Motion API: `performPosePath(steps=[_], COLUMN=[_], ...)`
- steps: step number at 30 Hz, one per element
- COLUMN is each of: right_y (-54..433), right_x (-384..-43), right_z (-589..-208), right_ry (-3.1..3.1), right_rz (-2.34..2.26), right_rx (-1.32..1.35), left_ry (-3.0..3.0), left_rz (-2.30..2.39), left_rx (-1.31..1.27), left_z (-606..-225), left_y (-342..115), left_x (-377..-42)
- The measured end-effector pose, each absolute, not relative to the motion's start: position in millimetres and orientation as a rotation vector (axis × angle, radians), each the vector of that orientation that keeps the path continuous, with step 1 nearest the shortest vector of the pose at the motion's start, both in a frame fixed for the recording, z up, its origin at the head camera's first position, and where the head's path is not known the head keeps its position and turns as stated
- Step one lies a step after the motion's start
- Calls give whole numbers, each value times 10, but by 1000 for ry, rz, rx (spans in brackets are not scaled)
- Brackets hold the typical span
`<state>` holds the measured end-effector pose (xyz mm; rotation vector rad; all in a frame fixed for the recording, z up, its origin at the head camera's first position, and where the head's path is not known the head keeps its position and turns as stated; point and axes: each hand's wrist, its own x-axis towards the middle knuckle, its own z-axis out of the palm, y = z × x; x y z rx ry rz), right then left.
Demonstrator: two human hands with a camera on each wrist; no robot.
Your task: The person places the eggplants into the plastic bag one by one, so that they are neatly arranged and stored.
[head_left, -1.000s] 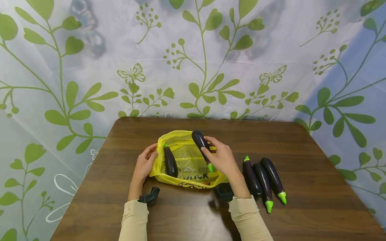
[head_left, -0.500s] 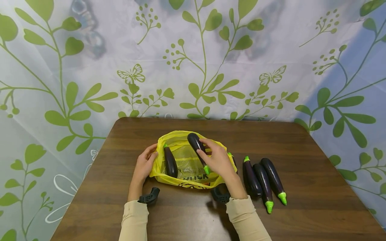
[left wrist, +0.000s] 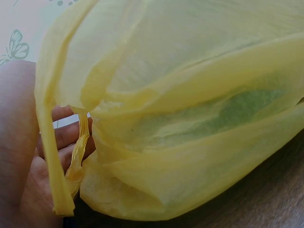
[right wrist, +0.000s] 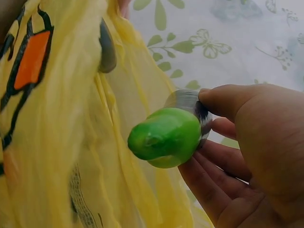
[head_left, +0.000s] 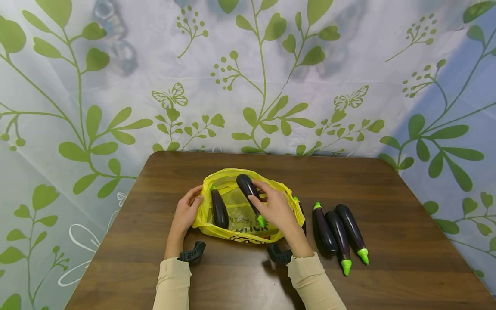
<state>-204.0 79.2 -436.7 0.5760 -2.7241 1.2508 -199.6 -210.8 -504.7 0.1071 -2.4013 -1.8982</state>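
A yellow plastic bag [head_left: 288, 196] lies with its mouth spread toward the head camera. At its left rim my left hand [head_left: 187, 211] holds the edge; in the left wrist view the fingers [left wrist: 66, 135] show behind a handle loop. One eggplant [head_left: 220, 211] is inside the bag, on the left. Thumb and fingers of my right hand [head_left: 276, 209] pinch a second eggplant [head_left: 245, 185] over the bag's mouth, its green stem end tilted toward me. The right wrist view looks straight at that green stem [right wrist: 166, 137], beside the bag's side.
Three eggplants [head_left: 339, 232] lie side by side on the brown table [head_left: 418, 267], right of the bag. Another eggplant [head_left: 303, 217] shows partly past the bag's right edge. Behind the table hangs a leaf-patterned cloth [head_left: 224, 107].
My right hand has moved left with its eggplant, farther over the bag's mouth. The eggplant past the bag's right edge has come into sight. My left hand stays at the rim.
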Motion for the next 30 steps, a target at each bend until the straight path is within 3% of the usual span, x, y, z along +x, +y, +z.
performPosePath(steps=[30], right_y=[541], right_x=[-1970], right_z=[-4550], right_ry=[-2768], right_rz=[1263], right_rx=[657], left_ry=[-2400], left_rz=[-1893], left_rx=[111], left_z=[-5066], left_y=[-2107], left_x=[-2009])
